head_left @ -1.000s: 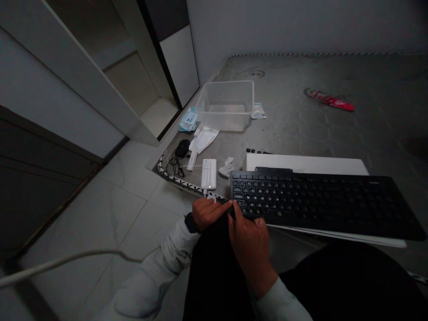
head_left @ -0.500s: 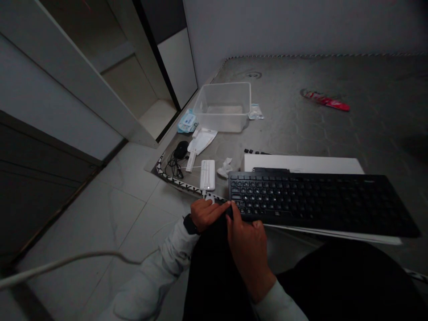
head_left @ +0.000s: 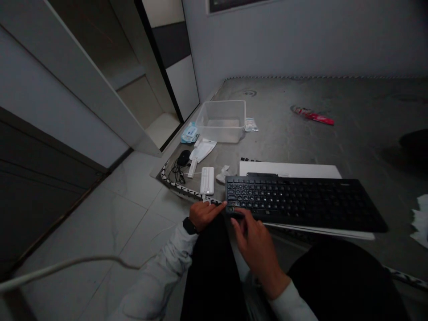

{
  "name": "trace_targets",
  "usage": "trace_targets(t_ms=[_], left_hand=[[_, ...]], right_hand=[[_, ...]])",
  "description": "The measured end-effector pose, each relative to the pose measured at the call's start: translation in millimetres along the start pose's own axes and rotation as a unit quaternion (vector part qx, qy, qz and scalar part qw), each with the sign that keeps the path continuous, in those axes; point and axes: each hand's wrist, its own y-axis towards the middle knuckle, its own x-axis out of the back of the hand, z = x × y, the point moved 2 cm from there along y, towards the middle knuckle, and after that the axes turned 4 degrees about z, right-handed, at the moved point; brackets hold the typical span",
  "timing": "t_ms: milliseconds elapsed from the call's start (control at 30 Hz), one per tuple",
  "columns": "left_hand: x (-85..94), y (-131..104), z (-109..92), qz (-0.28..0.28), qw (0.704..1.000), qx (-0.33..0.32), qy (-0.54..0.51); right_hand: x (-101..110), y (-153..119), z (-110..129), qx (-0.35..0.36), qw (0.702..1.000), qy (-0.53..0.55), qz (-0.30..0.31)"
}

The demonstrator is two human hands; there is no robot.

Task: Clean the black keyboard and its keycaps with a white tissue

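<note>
The right hand, half open and empty-looking, has pulled its finger off the left hand, which points, grip unclear, so work seems to stay by the keyboard.

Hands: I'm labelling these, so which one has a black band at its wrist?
The left hand wears the black band; the right hand, also at the keyboard, shows a bare wrist.

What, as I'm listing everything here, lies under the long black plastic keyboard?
A flat white rectangular panel sticks out behind the keyboard, and a thin white strip along the near edge. The space between is covered, so whether they join cannot be seen.
</note>
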Motion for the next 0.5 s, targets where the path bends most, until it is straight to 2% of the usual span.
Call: trace_targets(t_ms=[67, 133, 200, 233, 267, 300, 367, 433, 500], left_hand=[[5.1, -1.6, -1.6, -0.013, 0.999, 0.029, 0.018], [14.5, -1.0, -6.3, -0.041, 0.995, 0.092, 0.014], [28.7, 2.5, -14.4, -0.076, 0.977, 0.195, -0.028], [36.8, 5.4, -19.6, -0.09, 0.959, 0.261, -0.067], [45.3, 8.6, -25.2, -0.105, 0.929, 0.334, -0.117], [53.3, 12.1, -31.4, -0.118, 0.887, 0.411, -0.175], [67.0, 20.9, -45.7, -0.14, 0.786, 0.519, -0.305], [76.9, 31.8, -60.9, -0.165, 0.676, 0.56, -0.449], [83.7, 43.2, -75.9, -0.18, 0.577, 0.56, -0.567]], right_hand=[[7.0, -7.5, -13.2, -0.04, 0.99, 0.135, 0.007], [13.9, -12.8, -25.0, -0.059, 0.966, 0.251, 0.012], [20.9, -15.7, -33.3, -0.047, 0.943, 0.33, 0.021], [24.3, -16.6, -36.3, -0.035, 0.934, 0.355, 0.028], [27.3, -17.3, -38.6, -0.023, 0.927, 0.372, 0.034], [29.9, -18.0, -40.6, -0.011, 0.922, 0.385, 0.039], [33.0, -20.0, -44.3, 0.006, 0.916, 0.398, 0.038], [33.0, -22.5, -48.6, 0.014, 0.909, 0.416, 0.024], [30.2, -24.8, -53.9, 0.007, 0.89, 0.457, 0.005]])
